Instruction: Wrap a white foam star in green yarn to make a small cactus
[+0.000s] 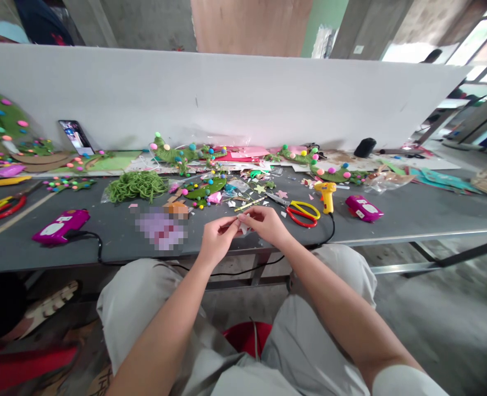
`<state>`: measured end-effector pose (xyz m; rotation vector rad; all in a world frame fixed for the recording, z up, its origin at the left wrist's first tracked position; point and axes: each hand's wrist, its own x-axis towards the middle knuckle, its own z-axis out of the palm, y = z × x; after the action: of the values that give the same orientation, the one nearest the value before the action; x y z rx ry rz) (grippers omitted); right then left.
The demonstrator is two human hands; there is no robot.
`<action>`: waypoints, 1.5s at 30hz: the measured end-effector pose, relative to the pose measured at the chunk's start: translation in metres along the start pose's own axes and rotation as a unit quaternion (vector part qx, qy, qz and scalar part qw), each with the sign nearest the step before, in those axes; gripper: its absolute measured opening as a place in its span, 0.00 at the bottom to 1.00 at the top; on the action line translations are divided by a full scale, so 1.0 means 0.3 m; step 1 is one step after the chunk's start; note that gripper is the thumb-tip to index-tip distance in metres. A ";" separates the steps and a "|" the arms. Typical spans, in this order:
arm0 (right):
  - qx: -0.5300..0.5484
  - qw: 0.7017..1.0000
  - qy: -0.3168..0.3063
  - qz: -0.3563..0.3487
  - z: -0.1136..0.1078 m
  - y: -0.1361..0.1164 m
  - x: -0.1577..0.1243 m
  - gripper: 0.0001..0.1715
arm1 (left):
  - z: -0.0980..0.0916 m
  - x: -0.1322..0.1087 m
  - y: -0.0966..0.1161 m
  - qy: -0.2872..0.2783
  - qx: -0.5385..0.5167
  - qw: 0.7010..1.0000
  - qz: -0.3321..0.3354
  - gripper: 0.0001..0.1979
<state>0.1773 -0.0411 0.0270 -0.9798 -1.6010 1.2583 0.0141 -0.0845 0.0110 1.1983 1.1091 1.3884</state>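
Note:
My left hand (220,237) and my right hand (269,223) meet over the table's front edge. Between their fingertips they pinch a small whitish piece (244,225), possibly a star; the fingers cover much of it. Just beyond lie a pale yellow star (260,188) and a pink star (282,194) among paper scraps. Scissors (303,213) with red and yellow handles rest to the right of my right hand. A yellow glue gun (326,193) stands beyond them, its black cable running off the front edge.
Two magenta devices (62,225) (363,208) sit left and right on the grey table (408,220). Green cord (136,186) lies heaped left of centre. Green pieces with pom-poms (205,190) line the back, before a white partition (247,99). A phone (76,136) leans at the left.

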 end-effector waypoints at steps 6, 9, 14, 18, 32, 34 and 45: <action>-0.004 1.000 -0.004 -0.001 -0.002 0.003 -0.001 0.24 | 0.001 -0.005 0.002 -0.002 -0.002 1.000 0.003 0.21; -0.003 1.000 -0.005 -0.002 -0.003 0.002 -0.002 0.24 | -0.001 -0.005 -0.001 -0.004 -0.003 1.000 0.003 0.21; -0.001 1.000 -0.005 0.001 -0.001 -0.001 -0.002 0.25 | -0.003 -0.007 -0.002 -0.003 -0.005 1.000 0.001 0.20; 0.008 1.000 -0.003 0.010 0.000 -0.008 -0.002 0.27 | -0.001 -0.007 0.011 -0.001 -0.011 1.000 -0.002 0.21; 0.092 0.993 0.062 0.028 -0.085 -0.043 0.020 0.30 | -0.012 -0.001 0.016 0.029 -0.054 0.998 -0.012 0.21; 0.101 0.992 0.068 0.016 -0.099 -0.048 0.023 0.31 | -0.010 -0.005 0.022 0.030 -0.055 0.998 -0.012 0.22; 0.035 0.995 0.080 -0.048 -0.122 -0.076 -0.012 0.22 | -0.008 -0.032 0.042 0.025 -0.056 0.998 -0.003 0.22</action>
<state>0.2112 -0.0375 0.0536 -0.9252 -1.4542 1.1346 0.0111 -0.0959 0.0221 1.0847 1.0539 1.4622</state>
